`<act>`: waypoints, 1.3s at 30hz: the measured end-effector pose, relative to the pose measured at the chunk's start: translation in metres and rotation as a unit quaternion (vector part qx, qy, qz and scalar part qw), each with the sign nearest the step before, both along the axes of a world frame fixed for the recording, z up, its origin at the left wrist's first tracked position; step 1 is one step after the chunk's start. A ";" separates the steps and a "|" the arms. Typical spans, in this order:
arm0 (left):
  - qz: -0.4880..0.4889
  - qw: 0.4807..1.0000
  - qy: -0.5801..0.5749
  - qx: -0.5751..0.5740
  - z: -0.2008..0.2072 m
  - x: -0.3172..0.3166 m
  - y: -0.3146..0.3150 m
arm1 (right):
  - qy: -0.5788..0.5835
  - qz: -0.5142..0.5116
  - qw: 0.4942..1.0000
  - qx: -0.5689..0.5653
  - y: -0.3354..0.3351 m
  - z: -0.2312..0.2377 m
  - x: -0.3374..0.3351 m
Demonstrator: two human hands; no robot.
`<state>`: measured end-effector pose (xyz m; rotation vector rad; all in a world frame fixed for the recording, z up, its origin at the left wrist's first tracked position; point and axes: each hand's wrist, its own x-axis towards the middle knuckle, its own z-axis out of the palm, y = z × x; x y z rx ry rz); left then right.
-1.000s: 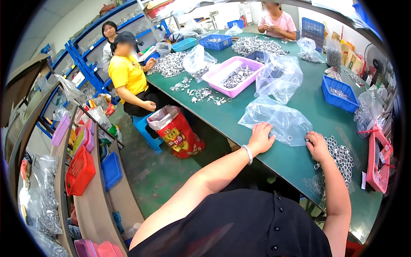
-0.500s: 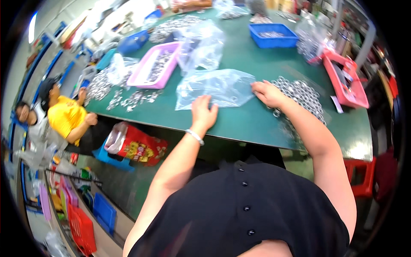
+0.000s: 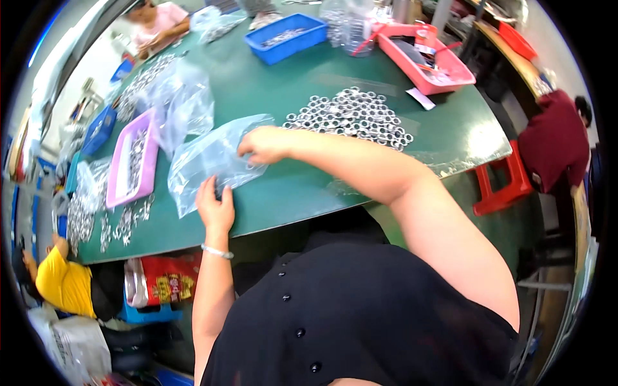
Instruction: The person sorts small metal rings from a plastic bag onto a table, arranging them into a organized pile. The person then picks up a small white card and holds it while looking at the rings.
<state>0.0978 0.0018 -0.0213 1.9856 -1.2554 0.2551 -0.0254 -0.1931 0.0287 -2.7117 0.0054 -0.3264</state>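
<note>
A clear plastic bag (image 3: 205,149) lies flattened on the green table (image 3: 296,186) in front of me. My left hand (image 3: 216,209) rests at the bag's near edge, thumb and fingers apart. Over the right part of the bag is my right hand (image 3: 266,145), its fingers curled down against the film; whatever they hold is hidden. Many shiny metal rings (image 3: 354,114) are spread in a loose pile beyond my right forearm.
A pink tray (image 3: 152,154) of small metal parts stands left, by another plastic bag (image 3: 183,96). Farther off are a blue tray (image 3: 286,40) and a coral-pink basket (image 3: 428,80). Co-workers sit at the far side and left. A red stool (image 3: 505,186) stands right of the table.
My view has turned rightward, so the table's things sit farther left. My right hand has moved from the bag's right edge in over the bag. My left hand stays at its near edge.
</note>
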 end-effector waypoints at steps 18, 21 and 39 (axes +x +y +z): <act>-0.011 0.999 0.035 0.027 0.001 0.004 0.007 | 0.081 -0.103 0.990 -0.045 0.002 0.028 -0.038; -0.004 0.999 0.027 0.024 0.000 0.004 0.009 | 0.016 -0.127 0.992 -0.007 -0.010 0.023 -0.054; 0.003 1.000 0.025 0.003 0.003 -0.002 0.005 | -0.151 -0.158 0.965 0.146 -0.016 0.040 -0.103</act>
